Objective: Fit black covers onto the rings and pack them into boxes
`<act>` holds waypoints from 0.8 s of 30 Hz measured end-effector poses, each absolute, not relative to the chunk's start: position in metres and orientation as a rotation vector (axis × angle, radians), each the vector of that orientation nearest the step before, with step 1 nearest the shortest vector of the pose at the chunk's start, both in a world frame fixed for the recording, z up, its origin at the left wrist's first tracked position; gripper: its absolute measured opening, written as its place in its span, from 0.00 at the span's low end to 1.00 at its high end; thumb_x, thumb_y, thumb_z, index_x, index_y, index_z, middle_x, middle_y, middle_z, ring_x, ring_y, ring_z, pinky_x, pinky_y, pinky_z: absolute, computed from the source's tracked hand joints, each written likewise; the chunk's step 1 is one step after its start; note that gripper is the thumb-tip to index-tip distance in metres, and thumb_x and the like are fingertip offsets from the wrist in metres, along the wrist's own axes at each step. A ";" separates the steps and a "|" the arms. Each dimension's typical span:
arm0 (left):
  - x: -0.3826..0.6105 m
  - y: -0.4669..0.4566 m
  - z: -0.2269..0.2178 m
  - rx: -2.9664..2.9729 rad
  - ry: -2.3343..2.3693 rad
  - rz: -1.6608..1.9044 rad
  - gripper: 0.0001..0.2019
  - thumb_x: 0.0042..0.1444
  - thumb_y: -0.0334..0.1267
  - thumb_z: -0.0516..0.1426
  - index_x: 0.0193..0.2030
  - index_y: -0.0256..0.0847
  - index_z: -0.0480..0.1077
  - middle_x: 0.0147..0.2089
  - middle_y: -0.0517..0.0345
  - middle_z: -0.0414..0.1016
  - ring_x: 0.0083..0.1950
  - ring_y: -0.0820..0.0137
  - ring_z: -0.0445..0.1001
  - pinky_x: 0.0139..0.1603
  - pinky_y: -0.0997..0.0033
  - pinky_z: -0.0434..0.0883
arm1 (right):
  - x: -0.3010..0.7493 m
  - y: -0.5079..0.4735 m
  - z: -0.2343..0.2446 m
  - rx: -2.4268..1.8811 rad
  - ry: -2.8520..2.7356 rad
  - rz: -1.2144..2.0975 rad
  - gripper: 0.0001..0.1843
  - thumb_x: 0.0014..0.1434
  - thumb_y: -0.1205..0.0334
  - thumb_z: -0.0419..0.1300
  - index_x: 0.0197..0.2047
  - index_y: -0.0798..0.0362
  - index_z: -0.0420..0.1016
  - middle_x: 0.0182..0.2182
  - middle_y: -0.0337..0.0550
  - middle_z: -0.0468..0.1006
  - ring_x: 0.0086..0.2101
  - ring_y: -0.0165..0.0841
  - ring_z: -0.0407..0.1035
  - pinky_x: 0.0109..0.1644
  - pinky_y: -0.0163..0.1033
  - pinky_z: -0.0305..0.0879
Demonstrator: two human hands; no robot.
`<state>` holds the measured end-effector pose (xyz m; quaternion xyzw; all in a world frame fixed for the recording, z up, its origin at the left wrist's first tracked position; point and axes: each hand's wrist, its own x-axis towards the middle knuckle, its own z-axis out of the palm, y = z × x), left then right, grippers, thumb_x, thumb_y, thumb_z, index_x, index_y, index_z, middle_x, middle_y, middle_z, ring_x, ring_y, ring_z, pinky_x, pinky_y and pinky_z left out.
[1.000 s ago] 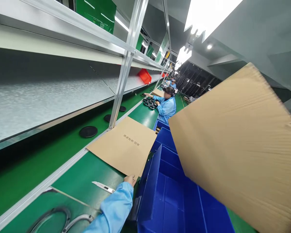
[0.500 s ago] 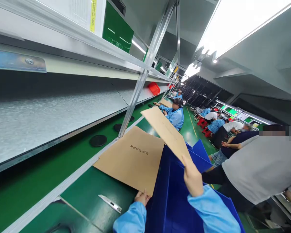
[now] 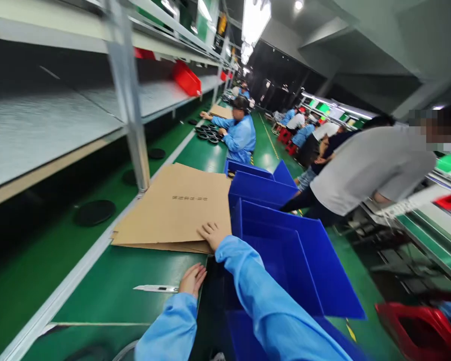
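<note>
A flat sheet of brown cardboard (image 3: 165,215), printed with a line of dark characters, lies on the green bench with another layer under its near edge. My right hand (image 3: 213,236) rests on the sheet's near right corner, fingers spread on top. Closer to me, my left hand (image 3: 193,280) is by the bench edge, its fingers stretched out and nothing seen in them. A silver utility knife (image 3: 156,288) lies on the bench just left of that hand, its right end meeting the hand.
Blue plastic bins (image 3: 278,260) stand along the bench's right side. Black round discs (image 3: 94,212) sit under the metal shelf (image 3: 60,120). Farther down the bench a person in blue (image 3: 241,133) sits. A person in grey (image 3: 364,170) bends over at right, near a red stool (image 3: 417,328).
The cardboard sheet raised in my right hand now lies on the bench over the other cardboard. My left hand has left the cardboard and come beside the knife. The view has turned right.
</note>
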<state>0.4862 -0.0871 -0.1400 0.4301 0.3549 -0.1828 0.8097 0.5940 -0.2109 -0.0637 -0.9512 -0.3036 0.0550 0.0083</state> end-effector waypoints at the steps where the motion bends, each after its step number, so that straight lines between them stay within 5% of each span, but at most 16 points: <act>1: 0.475 -0.081 -0.136 0.919 0.790 -0.409 0.08 0.63 0.22 0.51 0.39 0.37 0.69 0.33 0.55 0.76 0.34 0.74 0.79 0.40 0.76 0.78 | 0.587 -0.212 -0.070 -2.965 -0.925 0.251 0.29 0.67 0.61 0.57 0.69 0.49 0.60 0.68 0.50 0.62 0.66 0.47 0.55 0.68 0.58 0.57; 4: 0.443 -0.068 -0.127 0.934 0.846 -0.467 0.09 0.62 0.21 0.51 0.39 0.36 0.69 0.32 0.56 0.76 0.31 0.76 0.78 0.37 0.78 0.77 | 0.557 -0.222 -0.081 -2.926 -0.868 0.333 0.35 0.63 0.51 0.61 0.70 0.51 0.57 0.69 0.51 0.58 0.68 0.49 0.49 0.67 0.61 0.55; 9: 0.396 -0.058 -0.126 1.018 0.814 -0.534 0.08 0.59 0.22 0.54 0.40 0.36 0.72 0.36 0.54 0.79 0.34 0.74 0.79 0.38 0.78 0.77 | 0.496 -0.294 -0.048 -2.854 -0.658 0.079 0.26 0.64 0.58 0.59 0.64 0.51 0.66 0.63 0.48 0.69 0.64 0.42 0.58 0.70 0.56 0.51; 12: 0.383 -0.053 -0.123 1.390 0.582 -0.558 0.08 0.60 0.28 0.55 0.45 0.35 0.71 0.39 0.52 0.79 0.39 0.69 0.80 0.42 0.73 0.78 | 0.451 -0.373 -0.009 -2.808 -0.107 -0.051 0.20 0.59 0.60 0.59 0.55 0.50 0.76 0.57 0.48 0.76 0.59 0.40 0.66 0.67 0.50 0.58; 15: 0.395 -0.050 -0.117 1.884 0.402 -0.453 0.16 0.62 0.34 0.53 0.56 0.36 0.68 0.43 0.51 0.78 0.46 0.63 0.79 0.51 0.63 0.77 | 0.399 -0.466 0.001 -2.735 0.180 -0.116 0.25 0.62 0.54 0.47 0.49 0.57 0.80 0.48 0.61 0.80 0.52 0.51 0.73 0.60 0.65 0.63; 19: 0.431 -0.046 -0.116 2.117 0.663 -0.290 0.19 0.58 0.34 0.59 0.57 0.38 0.70 0.51 0.44 0.75 0.58 0.56 0.72 0.63 0.53 0.67 | 0.336 -0.580 -0.056 -2.407 0.644 -0.036 0.23 0.48 0.38 0.54 0.35 0.43 0.82 0.41 0.49 0.84 0.48 0.52 0.76 0.58 0.58 0.68; 24: 0.445 -0.053 -0.114 2.132 1.026 -0.217 0.09 0.62 0.38 0.60 0.45 0.35 0.73 0.49 0.49 0.75 0.53 0.61 0.74 0.57 0.51 0.70 | 0.280 -0.644 -0.126 -2.244 0.555 0.201 0.14 0.46 0.29 0.55 0.32 0.16 0.78 0.42 0.32 0.84 0.50 0.50 0.75 0.58 0.56 0.68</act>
